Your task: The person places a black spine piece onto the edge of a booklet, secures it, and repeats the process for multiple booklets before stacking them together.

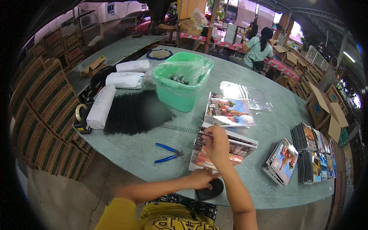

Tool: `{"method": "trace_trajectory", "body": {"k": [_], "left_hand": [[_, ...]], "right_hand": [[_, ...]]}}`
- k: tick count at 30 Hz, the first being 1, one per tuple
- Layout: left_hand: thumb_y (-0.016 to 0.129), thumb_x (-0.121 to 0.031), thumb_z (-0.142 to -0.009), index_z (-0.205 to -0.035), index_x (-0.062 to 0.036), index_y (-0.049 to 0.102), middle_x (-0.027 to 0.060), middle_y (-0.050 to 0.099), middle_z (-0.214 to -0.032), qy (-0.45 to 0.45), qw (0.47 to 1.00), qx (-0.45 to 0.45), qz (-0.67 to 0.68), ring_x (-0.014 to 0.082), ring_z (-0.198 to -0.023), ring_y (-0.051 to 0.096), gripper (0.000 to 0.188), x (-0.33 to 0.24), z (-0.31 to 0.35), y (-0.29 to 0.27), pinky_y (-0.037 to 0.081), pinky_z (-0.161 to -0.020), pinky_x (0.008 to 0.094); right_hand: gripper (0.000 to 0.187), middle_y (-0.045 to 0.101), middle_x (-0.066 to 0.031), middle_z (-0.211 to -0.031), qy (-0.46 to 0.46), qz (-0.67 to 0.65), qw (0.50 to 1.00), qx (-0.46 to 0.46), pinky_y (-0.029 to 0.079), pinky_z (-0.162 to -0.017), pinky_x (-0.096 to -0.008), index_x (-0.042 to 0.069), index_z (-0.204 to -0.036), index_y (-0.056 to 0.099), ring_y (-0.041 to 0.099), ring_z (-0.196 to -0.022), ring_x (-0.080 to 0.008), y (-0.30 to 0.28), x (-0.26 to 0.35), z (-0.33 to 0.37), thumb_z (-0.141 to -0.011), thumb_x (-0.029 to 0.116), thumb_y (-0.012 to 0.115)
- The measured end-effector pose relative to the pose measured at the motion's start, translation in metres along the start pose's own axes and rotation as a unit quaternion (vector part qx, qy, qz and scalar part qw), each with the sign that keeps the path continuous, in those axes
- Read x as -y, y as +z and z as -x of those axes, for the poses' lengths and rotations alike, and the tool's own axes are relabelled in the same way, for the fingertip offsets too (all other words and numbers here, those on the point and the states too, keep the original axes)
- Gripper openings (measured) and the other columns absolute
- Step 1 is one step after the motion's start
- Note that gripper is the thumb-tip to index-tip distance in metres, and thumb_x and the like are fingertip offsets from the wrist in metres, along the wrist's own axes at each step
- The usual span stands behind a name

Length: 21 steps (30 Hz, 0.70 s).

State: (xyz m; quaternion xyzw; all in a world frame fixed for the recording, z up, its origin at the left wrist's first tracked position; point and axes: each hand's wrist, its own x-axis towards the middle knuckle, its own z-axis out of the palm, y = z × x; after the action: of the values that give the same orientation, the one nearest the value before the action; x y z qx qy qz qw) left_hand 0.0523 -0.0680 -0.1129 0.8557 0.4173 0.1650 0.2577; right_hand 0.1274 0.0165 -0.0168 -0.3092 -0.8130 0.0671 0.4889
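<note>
Paper booklet, glossy plastic sheets

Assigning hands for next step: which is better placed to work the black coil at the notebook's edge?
Likely the right hand: it's at the upper edge of the notebook, close to the coil. The left hand is lower, by the black object.

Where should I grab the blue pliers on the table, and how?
Probably around both blue handles, coming from the left. The pliers lie flat with their handles spread apart and their ends pointing left, so a hand from that side should wrap them easily. The metal tip points right, so that grip should keep your fingers away from it.
</note>
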Motion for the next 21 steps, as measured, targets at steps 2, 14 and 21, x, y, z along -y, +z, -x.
{"method": "trace_trajectory", "body": {"k": [2, 14, 21], "left_hand": [[0.066, -0.028, -0.076, -0.121, -0.0098, 0.05, 0.0181, 0.056, -0.107, 0.03, 0.999, 0.019, 0.033, 0.0323, -0.099, 0.055, 0.051, 0.009, -0.005, 0.02, 0.045, -0.082, 0.0437], [0.067, -0.002, -0.071, -0.102, -0.0086, 0.06, 0.0116, 0.055, -0.087, 0.039, 0.853, -0.505, -0.127, 0.0287, -0.077, 0.057, 0.033, -0.034, 0.035, -0.153, 0.048, -0.067, 0.0372], [0.068, -0.003, -0.07, -0.104, -0.0097, 0.062, 0.0098, 0.055, -0.086, 0.005, 0.905, -0.411, -0.112, 0.0255, -0.081, 0.056, 0.035, -0.011, 0.038, -0.127, 0.047, -0.072, 0.034]], "right_hand": [[0.021, 0.061, -0.0059, -0.075, -0.005, 0.108, 0.993, 0.043, 0.041, -0.065, -0.0372, 0.009, -0.09, 0.055, 0.058, -0.071, -0.0275, -0.016, 0.005, 0.005, -0.074, 0.013, 0.068], [0.006, 0.064, -0.0041, -0.071, 0.045, 0.125, 0.99, 0.042, 0.039, -0.059, -0.0346, 0.01, -0.079, 0.064, 0.059, -0.065, -0.0219, -0.055, -0.011, 0.021, -0.075, 0.014, 0.067], [0.007, 0.064, -0.0054, -0.074, 0.041, 0.118, 0.991, 0.054, 0.039, -0.061, -0.0348, 0.009, -0.08, 0.064, 0.059, -0.068, -0.023, -0.056, -0.011, 0.024, -0.076, 0.014, 0.066]]}}
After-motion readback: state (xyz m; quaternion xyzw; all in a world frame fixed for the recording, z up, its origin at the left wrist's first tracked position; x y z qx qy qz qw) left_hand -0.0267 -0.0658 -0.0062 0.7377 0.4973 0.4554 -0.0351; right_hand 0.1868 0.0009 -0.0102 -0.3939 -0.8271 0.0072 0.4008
